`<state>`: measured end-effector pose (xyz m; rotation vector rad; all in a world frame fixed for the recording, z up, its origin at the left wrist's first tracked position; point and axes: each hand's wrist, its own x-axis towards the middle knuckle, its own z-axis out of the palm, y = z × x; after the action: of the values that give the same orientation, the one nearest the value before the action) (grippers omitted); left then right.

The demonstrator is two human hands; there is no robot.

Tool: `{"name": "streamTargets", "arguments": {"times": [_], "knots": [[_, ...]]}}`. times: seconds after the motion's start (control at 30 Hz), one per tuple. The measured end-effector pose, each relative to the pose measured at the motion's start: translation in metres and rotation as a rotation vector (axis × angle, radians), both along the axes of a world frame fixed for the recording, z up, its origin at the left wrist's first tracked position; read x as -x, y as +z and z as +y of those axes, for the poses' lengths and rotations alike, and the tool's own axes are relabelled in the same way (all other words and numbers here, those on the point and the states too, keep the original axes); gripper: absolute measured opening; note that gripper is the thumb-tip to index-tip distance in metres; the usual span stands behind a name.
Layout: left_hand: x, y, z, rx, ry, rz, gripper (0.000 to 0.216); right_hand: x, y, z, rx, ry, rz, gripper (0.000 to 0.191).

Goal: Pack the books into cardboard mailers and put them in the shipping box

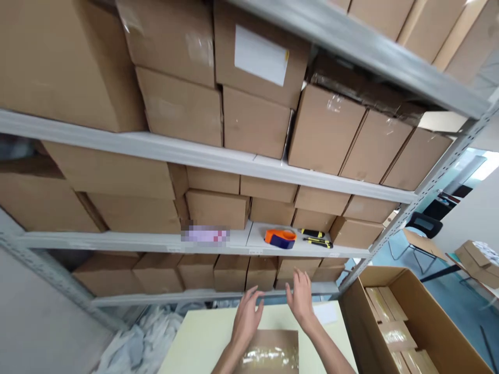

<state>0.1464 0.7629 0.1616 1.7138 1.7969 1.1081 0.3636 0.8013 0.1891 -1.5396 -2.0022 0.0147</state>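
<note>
The left hand (245,317) and right hand (302,298) were held open and empty, the tape-sealed brown cardboard box (273,353) lying at six o'clock — nearer the left.

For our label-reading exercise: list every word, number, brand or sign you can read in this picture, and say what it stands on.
No text can be read.
White label on an upper box: looks blank.
Patch on the shelf: blurred, unreadable.
Tape dispenser: no brand legible.
Taped box: no print shows.
</note>
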Motion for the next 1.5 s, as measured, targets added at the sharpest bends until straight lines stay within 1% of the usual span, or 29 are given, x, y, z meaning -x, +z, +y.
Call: {"name": "streamTargets", "arguments": {"times": [0.07, 0.13, 0.17, 0.2, 0.23, 0.27, 0.3, 0.37, 0.43, 0.53, 0.6, 0.63, 0.7, 0.73, 0.83, 0.9, 0.97, 1.03, 1.07, 1.13, 1.23, 1.37, 1.43, 1.5], "knots": [[-0.009, 0.042, 0.037, -0.109, -0.040, 0.001, 0.026, 0.019, 0.046, 0.045, -0.073, 0.044, -0.021, 0.044], [-0.018, 0.083, 0.067, -0.200, -0.068, 0.017, 0.027, 0.037, 0.081, 0.081, -0.075, 0.058, -0.062, 0.046], [-0.022, 0.099, 0.079, -0.236, -0.070, 0.028, 0.028, 0.045, 0.094, 0.095, -0.042, 0.052, -0.095, 0.048], [-0.026, 0.113, 0.089, -0.264, -0.067, 0.037, 0.028, 0.053, 0.102, 0.106, 0.007, 0.040, -0.132, 0.049], [-0.029, 0.122, 0.096, -0.283, -0.059, 0.043, 0.027, 0.060, 0.107, 0.115, 0.061, 0.026, -0.167, 0.051], [-0.032, 0.127, 0.100, -0.294, -0.049, 0.046, 0.027, 0.066, 0.108, 0.121, 0.109, 0.014, -0.194, 0.053], [-0.034, 0.129, 0.103, -0.299, -0.041, 0.046, 0.027, 0.070, 0.108, 0.125, 0.143, 0.005, -0.212, 0.055], [-0.036, 0.122, 0.103, -0.295, -0.042, 0.038, 0.029, 0.076, 0.106, 0.129, 0.166, -0.004, -0.223, 0.058], [-0.037, 0.108, 0.099, -0.276, -0.058, 0.020, 0.031, 0.075, 0.104, 0.129, 0.170, -0.002, -0.223, 0.060], [-0.036, 0.087, 0.088, -0.203, -0.056, -0.043, 0.033, 0.065, 0.102, 0.124, 0.182, 0.028, -0.234, 0.066], [-0.035, 0.077, 0.076, -0.156, -0.025, -0.118, 0.035, 0.056, 0.095, 0.114, 0.134, 0.059, -0.156, 0.064], [-0.035, 0.074, 0.068, -0.144, -0.011, -0.167, 0.035, 0.052, 0.088, 0.105, 0.096, 0.072, -0.065, 0.060], [-0.034, 0.070, 0.046, -0.138, -0.003, -0.278, 0.036, 0.045, 0.068, 0.077, 0.046, 0.113, 0.206, 0.050], [-0.035, 0.069, 0.031, -0.139, -0.009, -0.326, 0.036, 0.043, 0.057, 0.059, 0.054, 0.139, 0.357, 0.046], [-0.039, 0.068, -0.024, -0.095, -0.030, -0.414, 0.033, 0.038, 0.026, -0.015, 0.194, 0.184, 0.726, 0.046], [-0.044, 0.070, -0.064, 0.002, 0.013, -0.458, 0.029, 0.035, 0.017, -0.069, 0.309, 0.149, 0.877, 0.047], [-0.048, 0.073, -0.098, 0.134, 0.066, -0.519, 0.029, 0.031, 0.020, -0.118, 0.426, 0.087, 0.949, 0.049], [-0.049, 0.076, -0.125, 0.257, 0.053, -0.537, 0.028, 0.026, 0.029, -0.154, 0.509, 0.026, 0.983, 0.051], [-0.048, 0.078, -0.136, 0.295, 0.043, -0.535, 0.027, 0.023, 0.035, -0.167, 0.542, 0.003, 0.999, 0.052], [-0.045, 0.079, -0.151, 0.336, 0.013, -0.523, 0.027, 0.017, 0.047, -0.183, 0.650, 0.020, 1.036, 0.055], [-0.039, 0.082, -0.164, 0.372, -0.052, -0.491, 0.027, 0.009, 0.059, -0.191, 0.790, 0.056, 1.091, 0.057], [-0.031, 0.092, -0.169, 0.402, -0.155, -0.418, 0.021, 0.007, 0.065, -0.188, 0.908, 0.040, 1.031, 0.056], [-0.027, 0.101, -0.168, 0.343, -0.176, -0.350, 0.021, 0.009, 0.068, -0.186, 0.914, 0.063, 0.997, 0.056], [-0.022, 0.114, -0.165, 0.236, -0.148, -0.305, 0.026, 0.011, 0.072, -0.187, 0.881, 0.097, 0.963, 0.058]]}}
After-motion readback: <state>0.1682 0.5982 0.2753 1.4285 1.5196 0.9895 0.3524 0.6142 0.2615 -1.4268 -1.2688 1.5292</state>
